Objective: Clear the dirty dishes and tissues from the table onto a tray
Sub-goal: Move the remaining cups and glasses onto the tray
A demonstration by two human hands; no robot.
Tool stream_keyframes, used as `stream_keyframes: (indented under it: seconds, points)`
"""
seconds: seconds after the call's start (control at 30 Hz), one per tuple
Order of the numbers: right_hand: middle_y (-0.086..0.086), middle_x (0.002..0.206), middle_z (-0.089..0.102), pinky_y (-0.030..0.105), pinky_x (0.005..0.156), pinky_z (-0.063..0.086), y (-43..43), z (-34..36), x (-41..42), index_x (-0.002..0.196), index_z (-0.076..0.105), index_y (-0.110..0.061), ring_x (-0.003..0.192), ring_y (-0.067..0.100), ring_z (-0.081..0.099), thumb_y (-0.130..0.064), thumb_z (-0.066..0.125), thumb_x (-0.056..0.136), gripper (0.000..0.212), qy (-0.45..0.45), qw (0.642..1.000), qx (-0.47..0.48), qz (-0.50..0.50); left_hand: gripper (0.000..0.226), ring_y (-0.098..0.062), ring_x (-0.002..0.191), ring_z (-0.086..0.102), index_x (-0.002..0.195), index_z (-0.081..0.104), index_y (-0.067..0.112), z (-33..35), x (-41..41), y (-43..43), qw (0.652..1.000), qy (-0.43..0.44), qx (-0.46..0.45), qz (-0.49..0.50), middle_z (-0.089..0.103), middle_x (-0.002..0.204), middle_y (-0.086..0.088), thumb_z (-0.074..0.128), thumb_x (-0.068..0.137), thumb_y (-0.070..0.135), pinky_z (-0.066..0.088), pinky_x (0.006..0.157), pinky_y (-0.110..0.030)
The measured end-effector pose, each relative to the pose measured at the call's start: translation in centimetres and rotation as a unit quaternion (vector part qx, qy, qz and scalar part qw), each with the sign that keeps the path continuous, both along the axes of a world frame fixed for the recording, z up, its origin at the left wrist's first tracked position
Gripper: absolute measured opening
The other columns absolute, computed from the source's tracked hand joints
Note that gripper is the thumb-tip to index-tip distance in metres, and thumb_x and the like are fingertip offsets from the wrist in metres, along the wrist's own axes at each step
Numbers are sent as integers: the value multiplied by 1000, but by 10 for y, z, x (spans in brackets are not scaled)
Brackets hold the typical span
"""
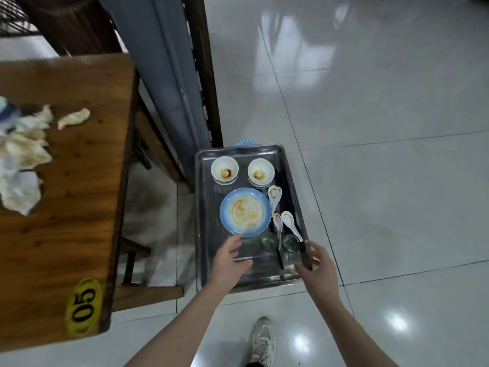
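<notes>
A steel tray point(209, 250) sits low beside the wooden table point(79, 221). It holds two stained white bowls point(225, 169) point(260, 169), a dirty blue plate point(246, 211), three white spoons point(274, 197), two greenish glasses point(289, 242) and dark chopsticks point(279, 256). Above the tray's near end, my left hand point(230, 258) is open, its fingertips at the blue plate's rim. My right hand point(316, 266) is open at the tray's near right corner, fingers spread beside the chopsticks and a glass. Several crumpled, stained tissues point(23, 149) lie on the table's left part, and one tissue point(74, 118) lies apart.
A yellow "05" tag point(83, 305) marks the table's near corner. A wooden bench point(148, 290) stands under the table, and a dark wooden frame with a grey panel point(169, 75) is behind the tray. Glossy white floor tiles stretch to the right. My shoe point(263, 340) is near the bottom edge.
</notes>
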State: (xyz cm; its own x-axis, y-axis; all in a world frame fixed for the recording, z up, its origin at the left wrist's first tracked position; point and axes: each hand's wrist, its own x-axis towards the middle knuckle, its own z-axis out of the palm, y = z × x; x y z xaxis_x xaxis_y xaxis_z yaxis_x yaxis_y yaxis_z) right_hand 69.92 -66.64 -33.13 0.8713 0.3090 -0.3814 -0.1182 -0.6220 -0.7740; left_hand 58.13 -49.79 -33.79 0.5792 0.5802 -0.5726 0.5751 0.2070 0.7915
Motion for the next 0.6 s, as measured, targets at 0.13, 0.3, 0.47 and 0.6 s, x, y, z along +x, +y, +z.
stream_keyframes:
  seconds: [0.13, 0.3, 0.47, 0.6]
  points:
    - [-1, 110, 62, 10, 69, 38, -1, 62, -16, 129, 52, -15, 87, 6, 56, -6, 73, 79, 54, -19, 1000, 13, 8, 64, -19, 107, 52, 133, 48, 19, 64, -28, 12, 1000, -12, 17, 2, 54, 122, -3, 72, 79, -5, 47, 78, -19]
    - [4, 119, 63, 30, 85, 49, 23, 136, -53, 127, 56, -12, 102, 19, 60, 0, 70, 80, 51, -25, 998, 39, 36, 63, -23, 108, 55, 134, 48, 16, 142, -74, 31, 998, -34, 54, 23, 56, 124, -8, 70, 80, -7, 52, 86, -26]
    - [6, 121, 59, 25, 90, 47, 70, 192, -96, 124, 56, -13, 112, 19, 54, 1, 68, 82, 46, -47, 989, 69, 118, 61, -18, 108, 56, 135, 48, 18, 209, -139, 59, 993, -59, 87, 55, 56, 123, -5, 70, 82, -2, 49, 90, -26]
    - [6, 116, 62, 14, 78, 44, 117, 225, -132, 122, 58, -11, 102, 16, 56, 1, 68, 81, 44, -68, 979, 92, 166, 56, -17, 112, 56, 131, 51, 25, 250, -204, 79, 986, -71, 108, 107, 58, 125, -4, 70, 83, 2, 47, 84, -18]
